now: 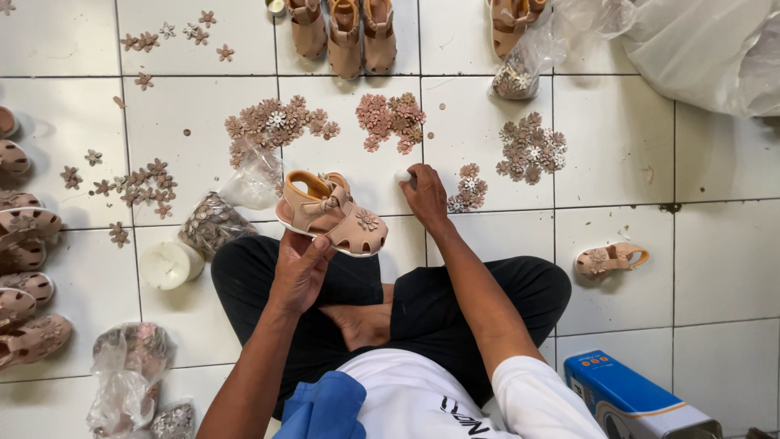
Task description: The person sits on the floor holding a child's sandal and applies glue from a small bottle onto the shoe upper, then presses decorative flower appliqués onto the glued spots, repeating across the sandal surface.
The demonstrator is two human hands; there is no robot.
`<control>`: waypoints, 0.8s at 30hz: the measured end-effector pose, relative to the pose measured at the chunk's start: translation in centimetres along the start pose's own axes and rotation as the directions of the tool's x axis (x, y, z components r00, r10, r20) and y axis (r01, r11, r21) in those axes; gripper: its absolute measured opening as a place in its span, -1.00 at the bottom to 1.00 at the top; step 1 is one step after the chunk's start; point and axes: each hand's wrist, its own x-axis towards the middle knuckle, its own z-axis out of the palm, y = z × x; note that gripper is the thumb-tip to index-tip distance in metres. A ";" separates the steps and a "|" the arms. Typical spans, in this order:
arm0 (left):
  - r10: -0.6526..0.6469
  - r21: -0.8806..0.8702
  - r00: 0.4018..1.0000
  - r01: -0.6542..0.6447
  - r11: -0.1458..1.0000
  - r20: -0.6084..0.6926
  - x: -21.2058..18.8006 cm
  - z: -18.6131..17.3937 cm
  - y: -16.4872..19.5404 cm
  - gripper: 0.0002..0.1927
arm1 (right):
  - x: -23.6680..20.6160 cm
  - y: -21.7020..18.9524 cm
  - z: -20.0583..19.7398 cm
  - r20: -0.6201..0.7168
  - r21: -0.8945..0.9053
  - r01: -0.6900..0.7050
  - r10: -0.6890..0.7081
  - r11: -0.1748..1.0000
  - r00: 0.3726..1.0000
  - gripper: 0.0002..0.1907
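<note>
Tan child's sandal [333, 214] gripped underneath by left hand [302, 268], fingers curled about its sole. Right hand [424, 193] pinched on a small white piece [403, 175]; flower trims [468, 189] just beyond the fingertips. White cup [169, 264] left.

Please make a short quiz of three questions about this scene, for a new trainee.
1. True or false: the left hand holds a small tan sandal above the lap.
2. What does the right hand touch on the floor tiles? A) a small white piece B) the blue tin C) the white tub
3. Fill in: a lone sandal lies on the person's ____ side.

Key: 1 true; 2 A; 3 right.
</note>
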 end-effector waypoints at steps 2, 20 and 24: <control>-0.008 -0.012 1.000 0.008 1.000 0.008 0.1 0.0 -0.2 -0.27 | -0.1 1.0 -0.4 0.037 -0.006 -0.027 0.027 1.000 0.999 -0.69; -0.045 -0.021 0.998 0.046 0.999 0.054 1.1 0.9 -0.7 -0.27 | -0.6 14.3 -10.6 -0.446 0.109 -0.493 0.486 0.863 0.752 -0.76; -0.056 -0.012 0.997 0.056 0.998 0.057 1.6 0.7 -0.8 -0.27 | 0.2 14.2 -10.7 -0.437 0.116 -0.482 0.481 0.868 0.760 -0.73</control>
